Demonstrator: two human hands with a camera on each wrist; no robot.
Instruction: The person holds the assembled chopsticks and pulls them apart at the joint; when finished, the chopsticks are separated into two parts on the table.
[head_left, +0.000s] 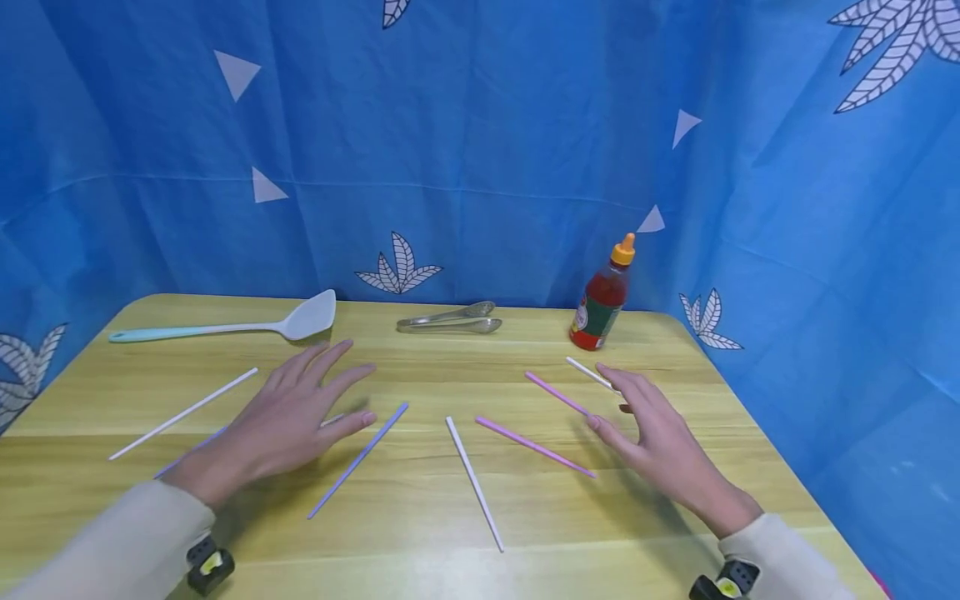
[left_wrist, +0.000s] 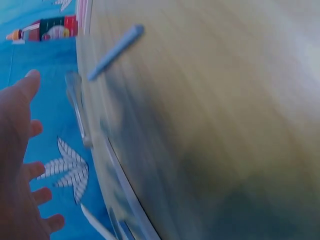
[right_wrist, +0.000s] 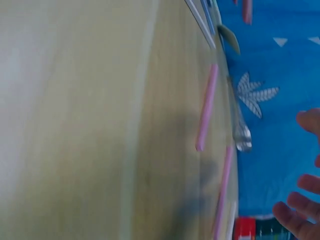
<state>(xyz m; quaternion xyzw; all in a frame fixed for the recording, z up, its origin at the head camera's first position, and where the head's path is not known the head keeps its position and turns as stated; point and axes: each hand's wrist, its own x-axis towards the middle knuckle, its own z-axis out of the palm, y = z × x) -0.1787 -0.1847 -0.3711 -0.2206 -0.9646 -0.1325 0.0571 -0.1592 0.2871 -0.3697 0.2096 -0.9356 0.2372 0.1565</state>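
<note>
My left hand hovers over the left half of the table with its fingers spread, holding nothing. Under and around it lie thin sticks: a white stick, a blue stick and others that the hand partly covers. My right hand is held above the right side, fingers loosely extended and nothing in them. Nearest to it are a pink stick by the thumb, a second pink stick and a white stick partly behind the fingers. Another white stick lies between the hands.
Along the back of the wooden table lie a white spatula with a mint handle and metal tongs. A red sauce bottle with an orange cap stands back right. Behind hangs a blue curtain.
</note>
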